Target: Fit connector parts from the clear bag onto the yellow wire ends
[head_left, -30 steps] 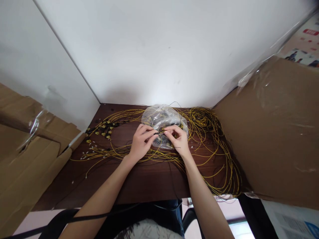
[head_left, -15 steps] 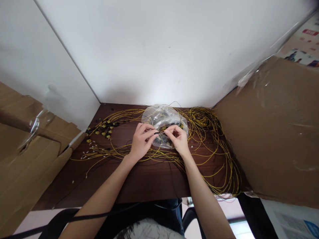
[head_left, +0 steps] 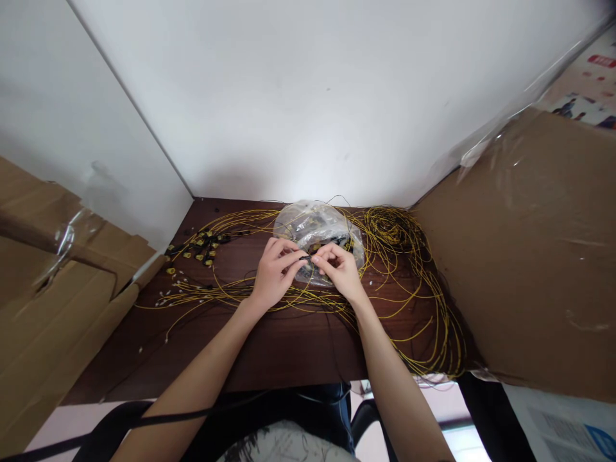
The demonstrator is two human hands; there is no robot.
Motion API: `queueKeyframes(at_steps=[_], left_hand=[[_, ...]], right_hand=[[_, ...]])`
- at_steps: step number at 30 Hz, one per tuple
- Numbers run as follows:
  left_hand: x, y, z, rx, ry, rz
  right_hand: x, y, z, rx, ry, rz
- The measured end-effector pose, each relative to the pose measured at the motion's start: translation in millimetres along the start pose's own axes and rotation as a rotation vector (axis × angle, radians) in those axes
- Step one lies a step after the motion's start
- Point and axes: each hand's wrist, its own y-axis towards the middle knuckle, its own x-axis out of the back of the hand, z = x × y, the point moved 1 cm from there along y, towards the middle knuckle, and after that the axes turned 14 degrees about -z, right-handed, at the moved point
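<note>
The left hand [head_left: 273, 274] and right hand [head_left: 341, 272] pinch one small dark piece [head_left: 307, 258]; poster [head_left: 591, 90] writing is unreadably blurred.

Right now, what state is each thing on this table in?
left hand: pinched shut on small black part
right hand: pinched shut on the same part
plastic bag: crumpled, lying just behind the hands
yellow wires: loose, spread across the table
wire coil: tangled, at far right corner

Soft, even light falls from above, brightest on the white wall [head_left: 308, 96]. The dark tabletop [head_left: 289, 346] stays dim. Glare streaks the plastic film [head_left: 520, 135]. Wide-angle bending warps the edges; the corners blur.
</note>
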Motion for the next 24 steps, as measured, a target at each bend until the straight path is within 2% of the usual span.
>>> queueKeyframes(at_steps=[5, 11, 14, 24], left_hand=[[1.2, 1.4, 0.2, -0.002, -0.001, -0.012], [0.6, 0.7, -0.1, -0.007, 0.007, -0.004], [0.2, 0.0, 0.5, -0.012, 0.005, 0.01], [0.5, 0.2, 1.8, -0.011, 0.0, 0.005]], right_hand=[[2.4, 1.0, -2.1, -0.019, 0.007, -0.098], [1.0, -1.9, 1.6, 0.009, 0.005, 0.032], [-0.2, -2.5, 0.4, 0.024, -0.038, 0.04], [3.1, 0.6, -3.5, 0.029, -0.073, -0.132]])
